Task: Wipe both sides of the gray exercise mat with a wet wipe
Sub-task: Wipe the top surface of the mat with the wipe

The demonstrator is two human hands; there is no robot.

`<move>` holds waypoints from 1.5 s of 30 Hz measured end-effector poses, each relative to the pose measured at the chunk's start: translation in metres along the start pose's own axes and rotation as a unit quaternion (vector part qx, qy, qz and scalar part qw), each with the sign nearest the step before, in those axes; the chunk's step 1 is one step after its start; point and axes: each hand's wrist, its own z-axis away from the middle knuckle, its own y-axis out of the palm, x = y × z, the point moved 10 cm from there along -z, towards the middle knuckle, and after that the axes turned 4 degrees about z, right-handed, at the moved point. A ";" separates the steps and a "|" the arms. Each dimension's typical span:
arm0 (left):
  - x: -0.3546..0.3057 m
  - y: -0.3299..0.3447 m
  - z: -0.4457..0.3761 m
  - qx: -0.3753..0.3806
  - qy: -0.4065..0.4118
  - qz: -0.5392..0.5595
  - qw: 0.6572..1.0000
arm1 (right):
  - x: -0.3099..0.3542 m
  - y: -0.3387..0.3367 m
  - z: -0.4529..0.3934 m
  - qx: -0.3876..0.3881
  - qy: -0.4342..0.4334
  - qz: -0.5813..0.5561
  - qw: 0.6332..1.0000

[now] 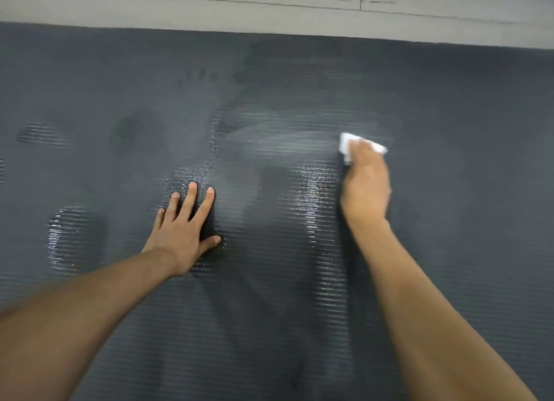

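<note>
Lying flat on the light floor (209, 11), the gray mat (120, 86) is seen with shiny wet streaks. A white wet wipe (349, 144) is pressed on the mat under the blurry right hand (364, 187), whose grip is curled around it. The left hand (183, 229) is laid flat on the mat, fingers spread open

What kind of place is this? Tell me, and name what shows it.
Probably an indoor room, perhaps a home or gym floor; I cannot tell which. A ribbed gray exercise mat lies flat on a pale tiled floor, the left hand presses on it, and the right hand rubs a wet wipe across it.
</note>
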 end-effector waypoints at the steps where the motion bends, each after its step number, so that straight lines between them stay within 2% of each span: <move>1: 0.000 0.000 0.001 0.000 0.001 -0.001 1.000 | -0.024 -0.013 -0.002 -0.013 0.045 0.011 0.999; 3: -0.002 -0.002 0.000 0.001 0.004 0.000 1.000 | -0.041 -0.027 -0.003 -0.039 0.107 0.020 0.993; 6: -0.002 -0.003 0.002 0.012 -0.004 0.007 1.000 | 0.004 -0.010 -0.001 -0.048 0.132 -0.006 0.990; 8: -0.003 -0.002 0.001 0.010 -0.004 0.001 1.000 | 0.072 0.025 0.008 0.002 0.082 -0.041 0.996; 11: -0.002 -0.003 -0.002 0.010 -0.006 -0.001 1.000 | 0.191 0.068 0.035 0.081 -0.074 -0.061 0.992; 13: -0.001 -0.002 -0.003 0.019 -0.010 0.003 1.000 | 0.216 0.080 0.045 0.132 -0.135 -0.045 0.981; 16: -0.002 -0.003 -0.003 0.014 -0.002 0.016 1.000 | 0.162 0.055 0.039 0.099 -0.136 -0.031 0.985; 20: -0.003 -0.003 -0.001 0.008 0.003 0.027 1.000 | 0.001 -0.019 0.034 0.023 0.066 -0.003 0.998; 22: -0.004 -0.003 -0.001 0.007 0.004 0.027 1.000 | -0.043 -0.046 0.040 0.010 0.143 -0.009 0.990; 24: -0.005 -0.004 -0.001 0.008 0.006 0.025 1.000 | -0.041 -0.046 0.042 -0.005 0.173 -0.009 0.985; 26: -0.006 -0.004 0.000 0.008 0.007 0.027 1.000 | -0.002 -0.022 0.046 0.009 0.184 -0.030 0.983; 28: -0.006 -0.005 -0.001 0.008 0.007 0.025 1.000 | 0.077 0.010 0.052 0.031 0.095 -0.064 0.993; 30: -0.005 -0.004 -0.001 0.009 0.005 0.026 1.000 | 0.164 0.052 0.076 0.119 -0.048 -0.059 0.990; 32: -0.005 -0.003 -0.002 0.008 0.009 0.032 0.999 | 0.193 0.070 0.087 0.160 -0.133 -0.055 0.976; 34: -0.004 -0.003 -0.001 0.006 0.013 0.038 0.999 | 0.170 0.057 0.080 0.138 -0.161 -0.053 0.976; 35: -0.004 -0.004 -0.001 0.005 0.016 0.039 0.999 | 0.145 0.046 0.078 0.117 -0.141 -0.048 0.982; 37: -0.005 -0.004 0.000 0.005 0.016 0.042 0.999 | 0.061 0.006 0.072 0.056 -0.030 -0.004 0.998; 39: -0.004 -0.005 0.000 0.005 0.014 0.041 0.999 | -0.023 -0.034 0.077 0.024 0.113 0.007 0.993; 40: -0.005 -0.005 0.000 0.006 0.016 0.042 0.999 | -0.044 -0.050 0.083 0.018 0.155 0.010 0.988; 45: -0.002 -0.005 0.000 0.009 0.015 0.044 0.999 | -0.041 -0.052 0.077 0.055 0.167 -0.005 0.984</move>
